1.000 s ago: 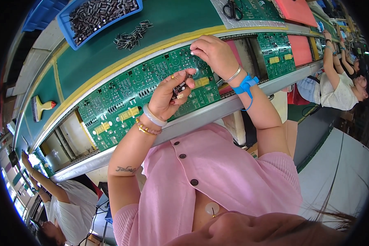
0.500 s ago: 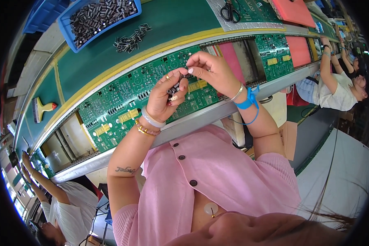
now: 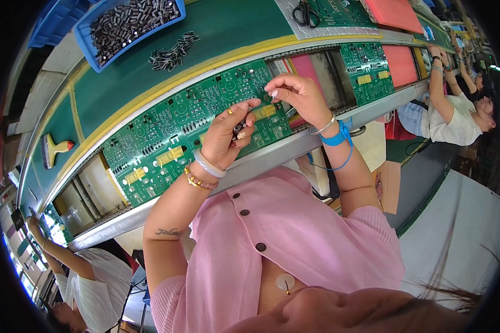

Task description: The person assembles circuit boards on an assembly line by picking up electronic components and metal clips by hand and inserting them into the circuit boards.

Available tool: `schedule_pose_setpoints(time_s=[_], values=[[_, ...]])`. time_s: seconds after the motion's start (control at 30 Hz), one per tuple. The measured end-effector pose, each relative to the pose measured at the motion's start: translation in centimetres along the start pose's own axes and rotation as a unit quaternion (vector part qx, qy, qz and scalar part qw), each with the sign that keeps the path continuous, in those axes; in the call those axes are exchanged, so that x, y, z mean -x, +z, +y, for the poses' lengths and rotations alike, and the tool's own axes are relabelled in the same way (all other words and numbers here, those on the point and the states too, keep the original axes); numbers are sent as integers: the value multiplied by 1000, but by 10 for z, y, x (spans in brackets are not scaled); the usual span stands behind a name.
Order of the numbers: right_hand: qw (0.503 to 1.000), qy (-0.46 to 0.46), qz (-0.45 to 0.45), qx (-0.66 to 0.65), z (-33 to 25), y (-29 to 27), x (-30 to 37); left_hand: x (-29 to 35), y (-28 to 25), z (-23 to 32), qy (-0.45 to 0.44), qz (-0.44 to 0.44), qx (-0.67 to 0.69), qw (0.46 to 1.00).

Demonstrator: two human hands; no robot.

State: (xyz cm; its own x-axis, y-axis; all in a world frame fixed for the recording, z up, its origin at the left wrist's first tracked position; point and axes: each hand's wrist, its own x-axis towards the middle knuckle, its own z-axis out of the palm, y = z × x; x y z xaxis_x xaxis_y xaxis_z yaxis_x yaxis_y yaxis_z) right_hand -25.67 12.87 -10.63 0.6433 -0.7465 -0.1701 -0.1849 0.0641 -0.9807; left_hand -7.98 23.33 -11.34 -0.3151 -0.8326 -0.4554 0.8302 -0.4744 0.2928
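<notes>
Capacitors (image 3: 240,127), small dark cylinders, are held in the curled fingers of the left hand (image 3: 228,131), above the green circuit board (image 3: 169,130) set behind a metal rail (image 3: 261,157). The hands are apart; the right hand (image 3: 301,99) is poised just beside, its fingertips bunched, though whether anything is pinched cannot be told. Similar capacitors (image 3: 134,25) are piled in a blue bin (image 3: 84,41); leaded components (image 3: 173,51) are heaped nearby on the green surface (image 3: 233,28).

Left fingers (image 3: 239,111) around likely capacitors (image 3: 240,128), green board (image 3: 164,133)
</notes>
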Motion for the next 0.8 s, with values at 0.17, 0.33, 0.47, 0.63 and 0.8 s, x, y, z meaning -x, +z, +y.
schedule_pose_setpoints(time_s=[0.17, 0.33, 0.47, 0.63, 0.8], values=[[981, -147, 30, 122, 14, -3, -9, 0, 2, 2, -17, 8, -15, 1000], [996, 23, 26, 87, 10, 2, -9, -1, 0, 1, -24, 19, -31, 999], [988, -19, 67, 136, 2, 4, -4, 0, -2, 0, -10, 40, -20, 999], [943, -135, 9, 305, 5, 12, 1, 1, 1, 0, 44, 60, -1, 997], [915, -151, 4, 375, 4, 15, 3, 1, -2, 3, 65, 43, -4, 997]])
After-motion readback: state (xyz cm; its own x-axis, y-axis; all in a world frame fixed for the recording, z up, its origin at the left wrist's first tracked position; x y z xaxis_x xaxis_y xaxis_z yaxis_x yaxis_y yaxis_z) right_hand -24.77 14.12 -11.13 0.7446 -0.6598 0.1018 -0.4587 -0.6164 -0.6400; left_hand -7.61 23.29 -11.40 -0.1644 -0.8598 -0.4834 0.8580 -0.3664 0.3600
